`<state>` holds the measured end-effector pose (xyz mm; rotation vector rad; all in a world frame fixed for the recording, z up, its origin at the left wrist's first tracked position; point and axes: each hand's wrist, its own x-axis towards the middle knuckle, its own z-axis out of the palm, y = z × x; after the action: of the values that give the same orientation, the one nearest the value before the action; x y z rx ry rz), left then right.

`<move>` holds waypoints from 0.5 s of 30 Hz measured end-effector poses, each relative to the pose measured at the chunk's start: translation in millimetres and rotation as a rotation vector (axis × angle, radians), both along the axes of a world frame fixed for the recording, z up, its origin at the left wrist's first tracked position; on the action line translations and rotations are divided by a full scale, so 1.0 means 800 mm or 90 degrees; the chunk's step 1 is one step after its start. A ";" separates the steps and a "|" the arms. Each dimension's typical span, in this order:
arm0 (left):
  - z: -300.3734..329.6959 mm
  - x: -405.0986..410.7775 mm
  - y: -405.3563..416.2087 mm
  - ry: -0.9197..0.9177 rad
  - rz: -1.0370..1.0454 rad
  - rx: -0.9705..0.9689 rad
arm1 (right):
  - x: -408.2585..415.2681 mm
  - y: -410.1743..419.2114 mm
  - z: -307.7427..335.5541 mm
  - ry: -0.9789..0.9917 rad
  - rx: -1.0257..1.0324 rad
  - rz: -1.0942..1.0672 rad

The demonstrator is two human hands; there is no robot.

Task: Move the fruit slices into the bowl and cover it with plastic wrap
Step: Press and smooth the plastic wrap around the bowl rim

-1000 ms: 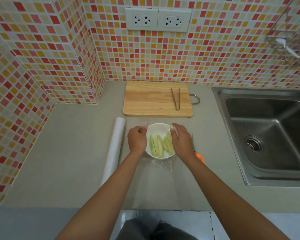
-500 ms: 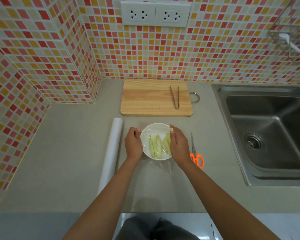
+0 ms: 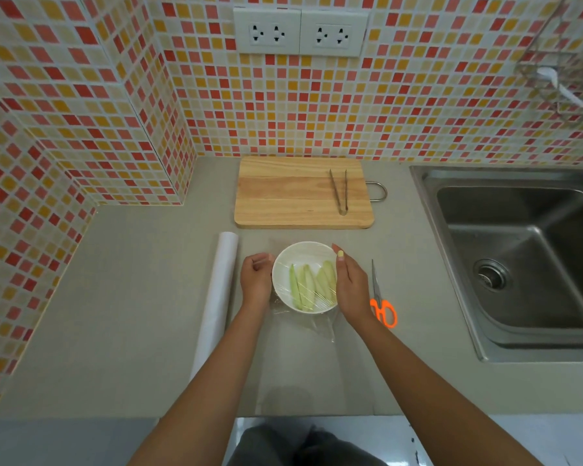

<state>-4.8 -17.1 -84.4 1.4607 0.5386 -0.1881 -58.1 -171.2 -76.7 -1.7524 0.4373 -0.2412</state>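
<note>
Left hand (image 3: 256,282): fingers curled, knuckles up, at the scene's centre.
Right hand (image 3: 350,286): fingers straight, pointing far.
Forearms: both reach in from the near edge.

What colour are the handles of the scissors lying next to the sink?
Bright orange; the scissors lie beside the right hand, seen in the head view.

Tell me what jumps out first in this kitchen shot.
A white bowl of pale green fruit slices under plastic wrap sits mid-counter, with the left hand and right hand on either side. Orange-handled scissors lie just right; metal tongs rest on the cutting board behind.
</note>
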 end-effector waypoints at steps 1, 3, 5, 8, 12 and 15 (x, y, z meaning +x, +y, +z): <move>0.001 0.001 0.001 -0.026 0.003 0.022 | 0.000 -0.001 0.001 0.000 0.003 0.001; 0.002 0.002 0.004 -0.100 -0.033 0.107 | -0.001 -0.001 0.001 -0.003 0.003 0.002; 0.004 -0.002 0.005 -0.128 -0.080 0.118 | -0.001 0.000 0.002 -0.004 0.000 -0.003; 0.003 -0.005 0.006 -0.130 -0.107 0.123 | -0.001 0.005 0.003 -0.005 -0.018 -0.018; 0.004 -0.009 0.009 -0.149 -0.136 0.161 | 0.000 0.008 0.004 -0.007 -0.018 -0.026; -0.003 -0.004 0.014 -0.171 -0.194 0.291 | -0.001 0.006 0.004 -0.007 0.033 -0.026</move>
<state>-8.2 -5.7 -87.1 1.9780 0.1377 -0.1084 -58.6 -166.2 -73.6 -1.6916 0.4672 -0.2664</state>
